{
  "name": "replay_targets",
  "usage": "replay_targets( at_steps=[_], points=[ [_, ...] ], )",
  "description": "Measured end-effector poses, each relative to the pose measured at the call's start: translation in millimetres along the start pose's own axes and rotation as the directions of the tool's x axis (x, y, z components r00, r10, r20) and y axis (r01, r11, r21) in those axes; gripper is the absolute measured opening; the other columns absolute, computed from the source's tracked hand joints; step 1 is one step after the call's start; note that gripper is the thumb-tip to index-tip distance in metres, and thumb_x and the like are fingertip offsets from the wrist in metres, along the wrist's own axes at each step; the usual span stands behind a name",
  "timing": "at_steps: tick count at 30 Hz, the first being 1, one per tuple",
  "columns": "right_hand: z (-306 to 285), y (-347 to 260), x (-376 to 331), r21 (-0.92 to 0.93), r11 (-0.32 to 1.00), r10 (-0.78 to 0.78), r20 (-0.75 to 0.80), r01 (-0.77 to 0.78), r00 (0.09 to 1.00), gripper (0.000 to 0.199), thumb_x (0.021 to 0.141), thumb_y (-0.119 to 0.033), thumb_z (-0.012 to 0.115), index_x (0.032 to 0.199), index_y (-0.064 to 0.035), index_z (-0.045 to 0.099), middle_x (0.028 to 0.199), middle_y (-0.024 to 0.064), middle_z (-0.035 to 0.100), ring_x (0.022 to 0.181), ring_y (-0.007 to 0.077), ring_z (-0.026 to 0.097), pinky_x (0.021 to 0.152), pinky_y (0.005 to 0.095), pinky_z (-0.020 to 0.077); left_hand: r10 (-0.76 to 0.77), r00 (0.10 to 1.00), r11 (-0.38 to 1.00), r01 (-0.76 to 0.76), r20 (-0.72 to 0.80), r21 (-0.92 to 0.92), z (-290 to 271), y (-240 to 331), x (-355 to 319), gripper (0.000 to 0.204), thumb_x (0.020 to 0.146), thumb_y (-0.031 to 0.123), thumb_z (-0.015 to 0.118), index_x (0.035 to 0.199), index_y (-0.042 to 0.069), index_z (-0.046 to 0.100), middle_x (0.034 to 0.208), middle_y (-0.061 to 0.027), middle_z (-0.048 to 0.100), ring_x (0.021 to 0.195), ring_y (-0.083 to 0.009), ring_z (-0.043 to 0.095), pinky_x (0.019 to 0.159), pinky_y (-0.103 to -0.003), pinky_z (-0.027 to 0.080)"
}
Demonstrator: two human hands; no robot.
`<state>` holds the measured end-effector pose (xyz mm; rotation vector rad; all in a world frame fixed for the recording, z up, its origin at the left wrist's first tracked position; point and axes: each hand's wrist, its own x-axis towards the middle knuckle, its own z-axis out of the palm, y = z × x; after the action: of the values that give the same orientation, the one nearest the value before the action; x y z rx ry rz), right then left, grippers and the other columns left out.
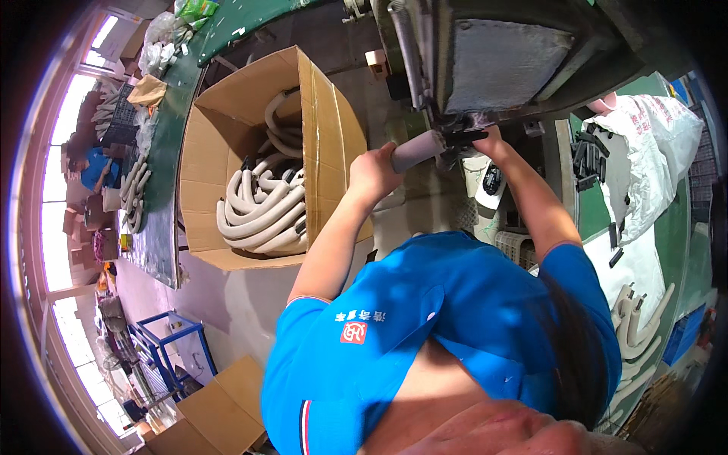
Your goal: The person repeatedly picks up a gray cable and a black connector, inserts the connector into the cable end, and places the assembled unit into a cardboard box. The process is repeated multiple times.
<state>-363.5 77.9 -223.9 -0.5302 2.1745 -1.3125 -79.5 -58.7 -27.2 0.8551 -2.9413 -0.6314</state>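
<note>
Here the left hand (371, 173) is closed around a pale grey foam tube (418, 150), fingers wrapped about its near end. The tube lies roughly level, its far end reaching toward a dark clamp (464, 138) at the base of a grey machine (500, 64). The right hand (491, 139) is up against that clamp, just beside the tube's far end; the fingers are tucked against the dark metal, and I cannot tell whether they grip anything or only press there. Both forearms rise from the blue shirt (425, 318) in the lower part of the view.

To the left of the left arm stands an open cardboard box (318, 98), filled with bent, cream-coloured tubes (262, 212) with dark end pieces. Past the box runs a long green bench (163, 174), with more bent tubes (135, 193) lying along it and clear bags (159, 42) at its far end.

To the right, a white sack (652, 152) lies open with small black parts (588, 159) at its mouth. Lower on that side more cream tubes (637, 326) are piled on a green surface. At lower left stand a blue metal frame (163, 345) and flat cardboard (220, 409) on the floor.
</note>
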Motion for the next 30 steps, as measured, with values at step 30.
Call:
replay_targets(
  at_steps=[30],
  points=[
    [-37.4, -126.8, -114.2, 0.654, 0.745, -0.005, 0.204, -0.132, 0.979, 0.014, 0.08, -0.004, 0.067, 0.092, -0.0046, 0.059, 0.086, 0.0054, 0.063, 0.073, 0.0118, 0.059, 0.061, 0.0246, 0.0499, 0.277, 0.961, 0.95, -0.277, -0.025, -0.143, -32.6, -7.2, -8.3, 0.037, 0.063, 0.021, 0.069, 0.097, 0.009, 0.061, 0.08, -0.0191, 0.064, 0.082, -0.0371, 0.062, 0.071, -0.044, 0.051]
  ],
)
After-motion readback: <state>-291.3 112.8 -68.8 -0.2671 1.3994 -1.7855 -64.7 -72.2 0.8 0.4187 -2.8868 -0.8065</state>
